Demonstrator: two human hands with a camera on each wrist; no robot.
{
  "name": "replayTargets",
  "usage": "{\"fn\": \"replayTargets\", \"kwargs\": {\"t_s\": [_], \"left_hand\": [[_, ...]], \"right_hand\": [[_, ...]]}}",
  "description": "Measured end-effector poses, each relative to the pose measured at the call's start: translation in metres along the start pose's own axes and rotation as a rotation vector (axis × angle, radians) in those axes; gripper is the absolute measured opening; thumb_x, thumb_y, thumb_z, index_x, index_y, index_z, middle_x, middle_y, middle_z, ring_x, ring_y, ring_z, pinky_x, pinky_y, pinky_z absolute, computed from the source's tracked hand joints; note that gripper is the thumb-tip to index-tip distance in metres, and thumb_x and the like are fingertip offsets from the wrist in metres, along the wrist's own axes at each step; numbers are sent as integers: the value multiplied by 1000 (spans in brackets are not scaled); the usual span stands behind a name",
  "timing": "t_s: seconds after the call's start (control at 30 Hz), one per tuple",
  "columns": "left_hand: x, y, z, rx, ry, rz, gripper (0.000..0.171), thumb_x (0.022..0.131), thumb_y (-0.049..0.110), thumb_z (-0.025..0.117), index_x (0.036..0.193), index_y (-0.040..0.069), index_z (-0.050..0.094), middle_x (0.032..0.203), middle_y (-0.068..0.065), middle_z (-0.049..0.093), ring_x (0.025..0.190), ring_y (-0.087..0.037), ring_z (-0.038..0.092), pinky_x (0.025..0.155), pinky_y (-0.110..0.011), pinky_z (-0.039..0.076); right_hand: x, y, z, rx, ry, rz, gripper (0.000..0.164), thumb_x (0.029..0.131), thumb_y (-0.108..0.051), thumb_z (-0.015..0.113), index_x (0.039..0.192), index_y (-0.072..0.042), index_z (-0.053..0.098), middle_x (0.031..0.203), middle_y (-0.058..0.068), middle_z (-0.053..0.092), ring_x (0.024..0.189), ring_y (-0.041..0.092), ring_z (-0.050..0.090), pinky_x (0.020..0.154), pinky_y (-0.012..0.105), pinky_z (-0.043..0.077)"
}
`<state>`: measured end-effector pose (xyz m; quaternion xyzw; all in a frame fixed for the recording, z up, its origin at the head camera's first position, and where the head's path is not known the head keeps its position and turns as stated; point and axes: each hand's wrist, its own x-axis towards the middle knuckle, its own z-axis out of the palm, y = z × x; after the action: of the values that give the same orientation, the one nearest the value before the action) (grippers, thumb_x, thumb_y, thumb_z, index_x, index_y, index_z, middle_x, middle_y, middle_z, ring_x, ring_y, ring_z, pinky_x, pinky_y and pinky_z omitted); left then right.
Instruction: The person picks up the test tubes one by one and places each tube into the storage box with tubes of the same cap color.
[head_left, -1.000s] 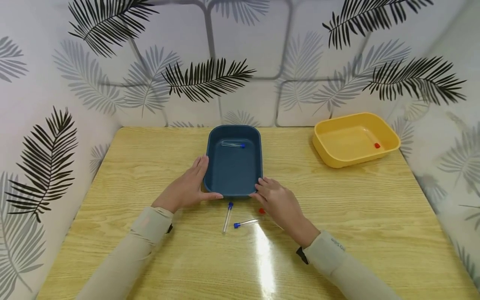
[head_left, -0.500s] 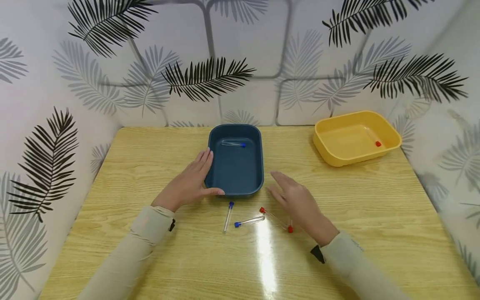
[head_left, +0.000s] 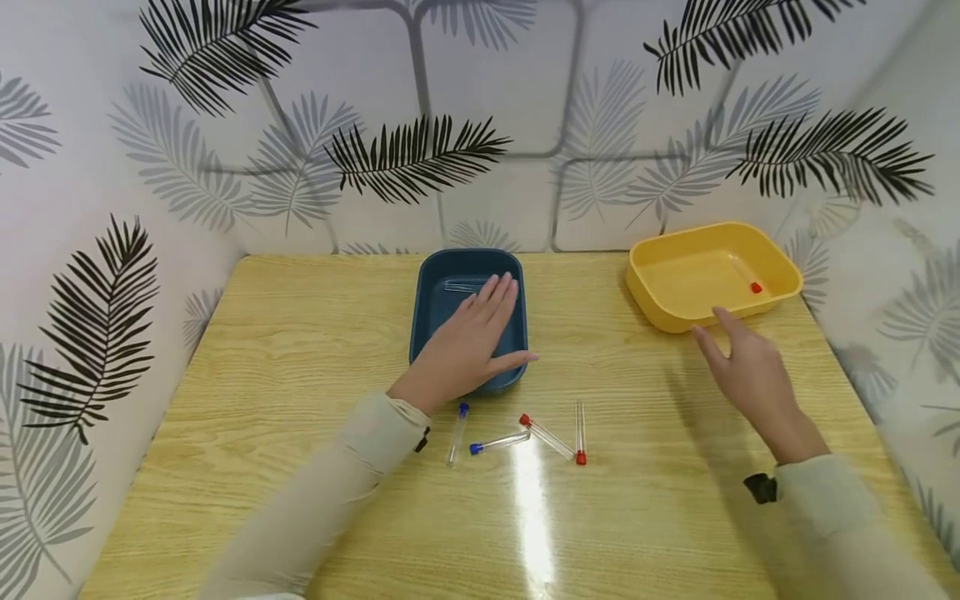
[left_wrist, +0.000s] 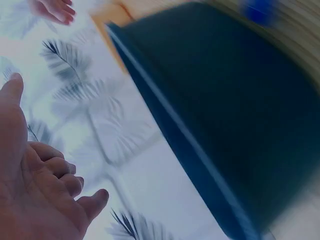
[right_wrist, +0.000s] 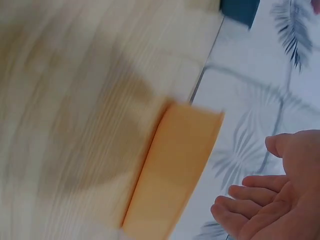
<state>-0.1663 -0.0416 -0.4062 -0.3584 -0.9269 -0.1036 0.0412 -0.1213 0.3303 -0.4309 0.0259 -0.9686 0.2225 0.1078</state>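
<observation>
My left hand (head_left: 468,342) is over the dark blue tray (head_left: 427,317) in the head view, fingers extended and holding nothing. Part of the tray and the blue cap of the tube (head_left: 461,287) inside it are hidden by that hand. At the near edge of the yellow tray (head_left: 667,287) is my right hand (head_left: 753,383), its fingers loosely spread and nothing in them. A red-capped tube (head_left: 755,287) lies inside the yellow tray. In the right wrist view, the right palm (right_wrist: 295,200) faces up beside the orange-looking tray wall (right_wrist: 175,165).
On the wooden table (head_left: 315,333), two blue-capped tubes lie in front of the blue tray, one pointing away (head_left: 457,433) and one sideways (head_left: 498,442). Two red-capped tubes lie to their right, a slanted tube (head_left: 551,437) and an upright-pointing tube (head_left: 581,433). A patterned wall covering (head_left: 495,200) stands behind.
My right hand has left the blue tray's corner and moved right to the yellow tray. My left hand has lifted from the blue tray's left side and moved right over it.
</observation>
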Motion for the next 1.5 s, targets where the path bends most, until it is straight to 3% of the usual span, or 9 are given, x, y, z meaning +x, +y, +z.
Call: {"fn": "replayTargets", "kwargs": {"t_s": [0.17,0.33,0.53,0.67,0.87,1.0,1.2,1.33,1.5], "left_hand": [[42,45,4,2,-43,86,89,89,69,21,148,8,-5,154,-6,-6,139,-16,-12,112,-34,5],[82,86,16,49,-115,135,90,87,71,14,148,10,-10,153,-4,-13,136,-14,-18,112,-34,4],[113,116,52,199,-111,207,87,89,69,15,150,8,1,154,-8,-7,138,-19,-11,111,-38,16],[128,129,73,265,-127,185,87,88,69,14,150,10,3,155,-7,-3,139,-21,-7,110,-39,20],[145,134,95,367,-130,131,86,88,71,17,151,13,8,155,-4,5,141,-19,3,109,-39,23],[153,130,105,431,-162,113,85,88,70,16,151,13,11,155,-1,9,140,-17,7,109,-38,23],[155,130,103,456,-187,128,81,91,66,17,150,10,13,155,-2,13,140,-17,12,110,-37,21],[152,136,100,478,-205,143,79,93,62,26,150,9,12,154,-4,15,140,-18,15,111,-36,19],[143,145,98,478,-201,157,76,95,58,31,149,8,14,152,-4,21,139,-19,18,111,-37,19]], "right_hand": [[18,48,-27,-36,-76,134,69,98,-43,37,140,10,28,122,42,42,99,58,45,81,66,35],[48,83,-42,-55,-123,168,73,99,-44,33,140,15,21,125,44,36,107,60,36,88,67,29],[75,116,-54,-61,-268,203,80,97,-49,27,139,17,14,129,45,29,113,60,30,91,68,26],[87,130,-58,-61,-373,252,89,94,-57,23,139,18,8,134,45,20,119,60,21,95,67,20],[98,143,-49,-110,-433,179,81,97,-49,25,130,25,25,121,48,33,106,59,36,90,65,28],[103,144,-44,-136,-441,188,83,97,-51,24,129,25,26,121,48,33,105,59,37,89,65,29],[106,138,-44,-178,-367,216,80,98,-49,24,128,25,30,122,46,35,106,60,35,91,65,28],[108,134,-43,-156,-357,246,80,97,-49,24,130,24,29,124,46,34,108,58,34,92,65,27],[111,126,-37,-175,-360,224,74,97,-49,28,118,21,41,109,42,45,92,54,45,80,62,35]]}}
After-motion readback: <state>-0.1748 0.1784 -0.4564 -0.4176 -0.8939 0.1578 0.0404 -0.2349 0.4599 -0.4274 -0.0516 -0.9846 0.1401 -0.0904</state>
